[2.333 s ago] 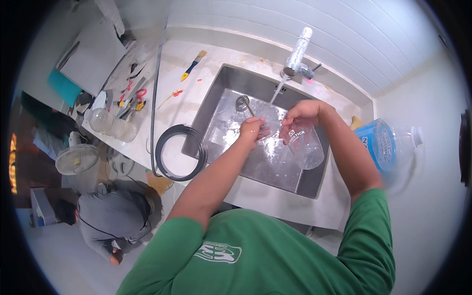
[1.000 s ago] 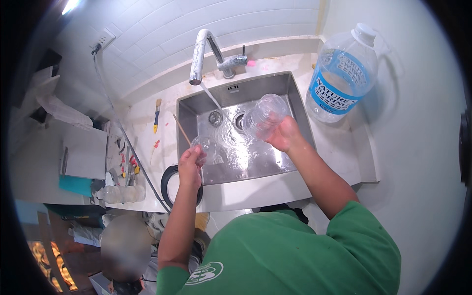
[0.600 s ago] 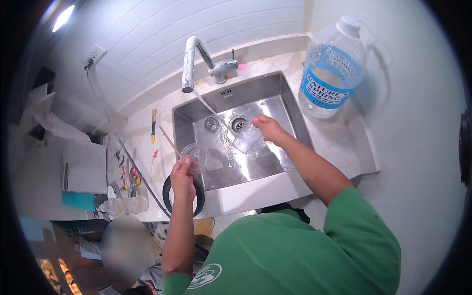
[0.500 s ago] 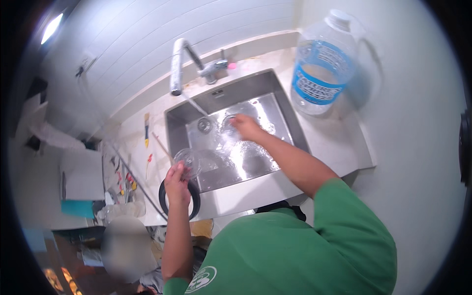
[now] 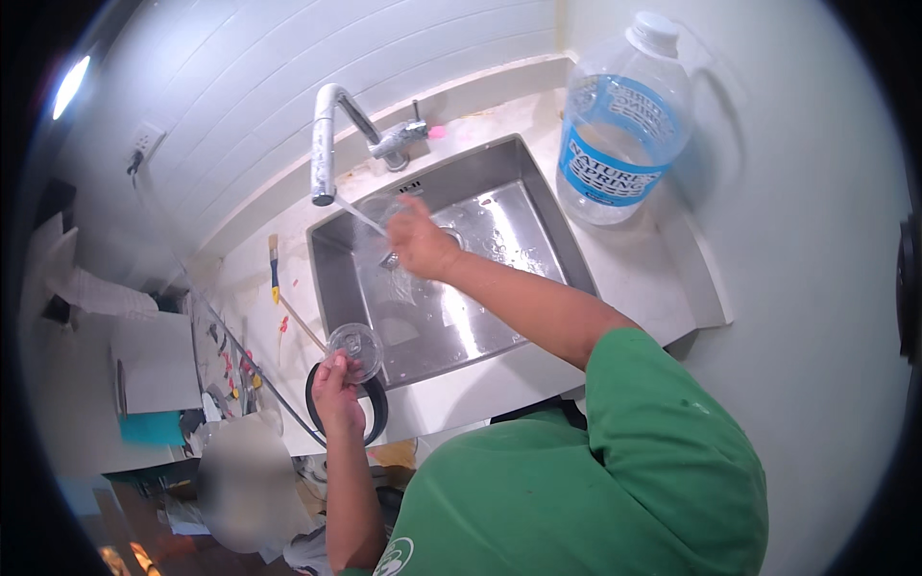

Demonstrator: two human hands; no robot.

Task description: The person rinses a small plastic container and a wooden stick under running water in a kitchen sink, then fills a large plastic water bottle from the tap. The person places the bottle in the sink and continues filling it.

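Observation:
My left hand (image 5: 338, 403), at the sink's near left, grips a round clear plastic lid (image 5: 357, 346) and a thin wooden stick (image 5: 303, 317). Above the steel sink (image 5: 332, 288), my right hand (image 5: 424, 240) is blurred by motion, closed on what looks like a clear plastic cup (image 5: 379, 223), which is hard to make out beside the stream of water (image 5: 355, 211) running from the chrome tap (image 5: 324, 158). The drain is partly hidden by my right hand.
A large clear jug with a blue label (image 5: 619, 144) stands right of the sink. Left are a paintbrush (image 5: 275, 269), a black hose coil (image 5: 379, 415), a cable (image 5: 211, 312), small tools and grey boards (image 5: 154, 355). A blurred person (image 5: 245, 480) is below the counter.
My right hand has swung left and up with the clear cup toward the water stream. My left hand has shifted slightly down and left with the lid and stick. The view has shifted too.

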